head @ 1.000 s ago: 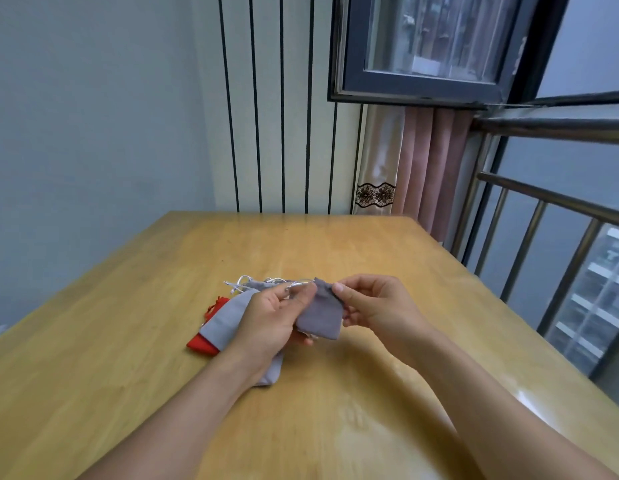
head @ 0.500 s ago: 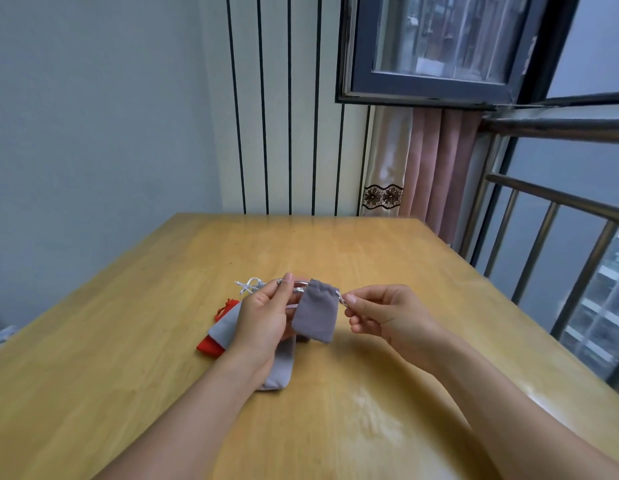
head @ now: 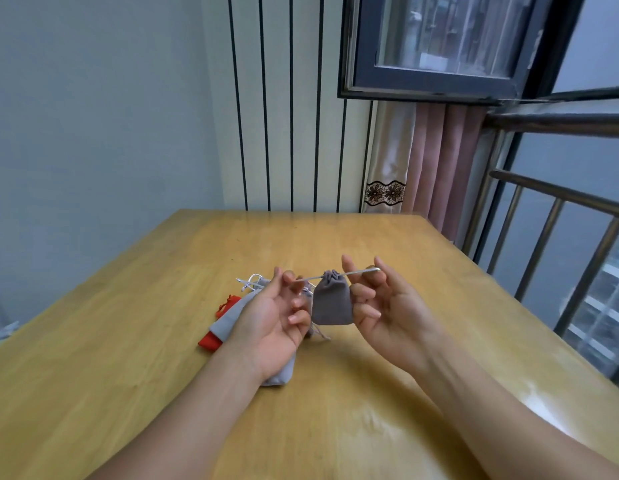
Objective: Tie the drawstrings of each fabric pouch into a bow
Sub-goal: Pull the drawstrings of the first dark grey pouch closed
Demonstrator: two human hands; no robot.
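- Farthest to the left of your left hand, a red pouch (head: 211, 339) lies flat on the bench (head: 128, 358), mostly covered by a light grey pouch.
- That light grey pouch (head: 232, 317) lies on the bench beneath and behind your left hand, and your wrist hides its middle; one corner shows below the wrist.
- Just beyond the fingers of your left hand, a tangle of white cords (head: 250, 282) rests on the bench at the far end of the flat pouches.
- Your left hand (head: 270, 318) is raised, palm towards you, with thumb and forefinger pinching the left end of the drawstring (head: 360, 271); the other fingers curl loosely inwards.
- Between your two hands hangs the small grey pouch (head: 331, 304), lifted clear of the bench, its mouth gathered into a tight pucker at the top.
- The drawstring runs taut out of that pucker to each side, rising slightly towards your right hand.
- Your right hand (head: 384, 306) is also raised, palm towards you, touching the right edge of the pouch; its upper fingers hold the right end of the drawstring, though the exact grip is hard to make out, and the lower fingers are bent.
- Well beyond your right hand, a pink curtain (head: 436, 161) hangs by a window (head: 439, 46) and a metal railing (head: 543, 233).
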